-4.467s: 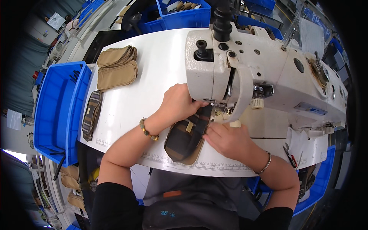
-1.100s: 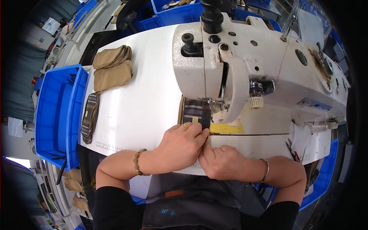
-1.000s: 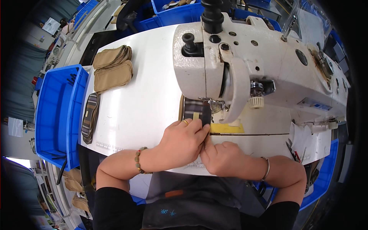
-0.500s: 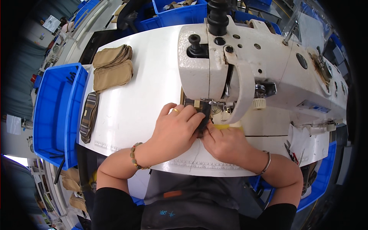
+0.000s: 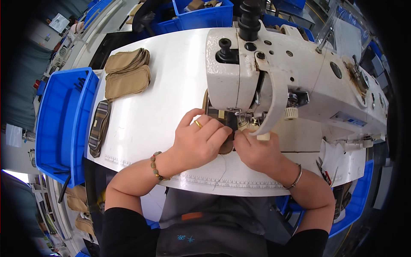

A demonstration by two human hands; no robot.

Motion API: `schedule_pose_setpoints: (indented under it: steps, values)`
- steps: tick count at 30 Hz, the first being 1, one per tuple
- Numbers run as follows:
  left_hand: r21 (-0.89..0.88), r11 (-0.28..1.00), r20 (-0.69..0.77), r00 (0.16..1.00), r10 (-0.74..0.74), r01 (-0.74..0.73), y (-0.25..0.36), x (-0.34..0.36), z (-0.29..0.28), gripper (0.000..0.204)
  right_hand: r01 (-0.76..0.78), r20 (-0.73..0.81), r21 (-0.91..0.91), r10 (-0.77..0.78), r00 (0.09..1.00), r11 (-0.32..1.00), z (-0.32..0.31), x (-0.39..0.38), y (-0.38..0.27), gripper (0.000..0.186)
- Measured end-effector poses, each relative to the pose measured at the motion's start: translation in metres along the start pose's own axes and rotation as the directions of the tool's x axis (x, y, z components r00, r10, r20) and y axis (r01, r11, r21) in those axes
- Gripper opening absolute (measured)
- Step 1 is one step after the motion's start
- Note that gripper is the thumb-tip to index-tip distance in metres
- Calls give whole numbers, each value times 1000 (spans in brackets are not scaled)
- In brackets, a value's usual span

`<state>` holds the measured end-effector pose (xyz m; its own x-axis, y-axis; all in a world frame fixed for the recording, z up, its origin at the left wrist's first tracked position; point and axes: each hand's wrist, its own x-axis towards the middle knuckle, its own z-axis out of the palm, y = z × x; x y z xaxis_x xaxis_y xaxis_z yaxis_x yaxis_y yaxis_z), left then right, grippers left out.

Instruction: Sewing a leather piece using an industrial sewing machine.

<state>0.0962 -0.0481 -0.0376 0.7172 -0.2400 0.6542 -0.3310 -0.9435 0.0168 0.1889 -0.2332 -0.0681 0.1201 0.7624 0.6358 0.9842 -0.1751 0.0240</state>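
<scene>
Left hand [image 5: 201,141] lies flat on a dark fabric piece [image 5: 226,147], with the fingers stretched and pressing it down on the white worktop [image 5: 171,85]; it grips nothing, it only presses. Right hand [image 5: 257,150] is just beside it, fingers curled, and the fingertips pinch the edge of the same piece close to the needle area of the sewing machine [image 5: 291,73]. The fabric piece is mostly hidden under both hands and under the machine head, so its full shape cannot be seen. On the far left part of the worktop there are two stacks of tan pouches [image 5: 127,73], and near them a striped dark pouch [image 5: 99,127] lies at the edge. A blue bin [image 5: 64,124] stands beside the worktop on the left.
</scene>
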Motion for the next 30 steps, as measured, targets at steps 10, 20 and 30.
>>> schedule_pose_setpoints:
  steps: [10, 20, 30]
  values:
    - [5, 987, -137, 977, 162, -163, -19, 4, 5, 17, -2, -10, -52, 2, 1000, 999, 1, 1, 0, 12]
    - [-70, 955, -172, 946, 273, -288, -20, 0, 6, 16, -79, -45, -5, 79, 996, 997, 4, 2, 5, 25]
    - [-452, 882, 242, 970, -22, 133, -17, 8, -13, 29, 29, -125, 18, -27, 992, 999, 5, -5, 3, 18]
